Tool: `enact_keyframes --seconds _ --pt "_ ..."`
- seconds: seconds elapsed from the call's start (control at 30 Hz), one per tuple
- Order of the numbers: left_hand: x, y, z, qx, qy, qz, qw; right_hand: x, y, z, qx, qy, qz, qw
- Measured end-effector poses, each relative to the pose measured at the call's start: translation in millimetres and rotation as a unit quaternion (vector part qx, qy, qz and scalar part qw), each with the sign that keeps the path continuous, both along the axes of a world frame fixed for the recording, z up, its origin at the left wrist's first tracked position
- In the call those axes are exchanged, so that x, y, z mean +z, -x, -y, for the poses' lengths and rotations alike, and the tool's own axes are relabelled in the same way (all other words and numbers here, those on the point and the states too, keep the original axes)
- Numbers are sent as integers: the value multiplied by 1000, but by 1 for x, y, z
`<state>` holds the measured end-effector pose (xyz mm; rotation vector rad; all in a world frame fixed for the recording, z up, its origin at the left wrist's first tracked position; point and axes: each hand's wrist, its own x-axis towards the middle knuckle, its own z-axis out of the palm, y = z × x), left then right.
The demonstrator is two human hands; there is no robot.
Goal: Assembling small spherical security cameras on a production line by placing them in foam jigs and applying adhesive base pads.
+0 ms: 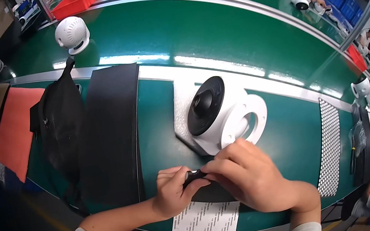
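Observation:
Near the front edge of the green bench, my left hand [173, 193] pinches a small black piece [193, 178] between thumb and fingers. My right hand [251, 177] closes on its other end with bent fingers. What exactly the piece is cannot be made out. Just below the hands lies part of a dark flat sheet [212, 192], and nearer me a white backing sheet [205, 221] with rows of print. Beyond my right hand stands a white camera housing [228, 89] with a round black lens face [206, 105] and a white ring-shaped base [259, 113], resting against white foam [183, 97].
To the left are a long black panel [111, 133], a black bag [63, 129] and an orange sheet [18, 125]. A perforated white strip [327, 147] lies at the right. Across the green conveyor [169, 24] are another white camera [72, 34], a red tray [77, 2] and other people working.

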<state>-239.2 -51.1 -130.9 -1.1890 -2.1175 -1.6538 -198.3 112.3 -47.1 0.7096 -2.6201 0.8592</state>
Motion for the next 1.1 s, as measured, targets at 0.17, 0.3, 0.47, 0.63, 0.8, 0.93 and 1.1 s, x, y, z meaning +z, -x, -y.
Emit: enact_keyframes --seconds 0.17,0.3,0.47,0.63,0.8,0.93,1.1 --pt "6 -3 9 -8 -5 54 998 6 -2 12 21 -65 -23 997" --pt "-2 -4 -1 -52 -56 63 995 12 -2 -7 130 -28 -1 991" --pt "14 5 10 -118 7 -18 993 17 5 -39 50 238 -57 968" --pt "22 22 4 -208 -29 32 977 -4 19 -31 -6 288 32 957" --pt "20 24 5 -255 -29 64 964 -9 22 -29 10 252 21 967" --pt "19 23 4 -257 -11 64 964 -10 23 -27 26 237 15 971" --pt "19 20 4 -244 -3 87 966 -8 22 -28 -19 159 -42 986"
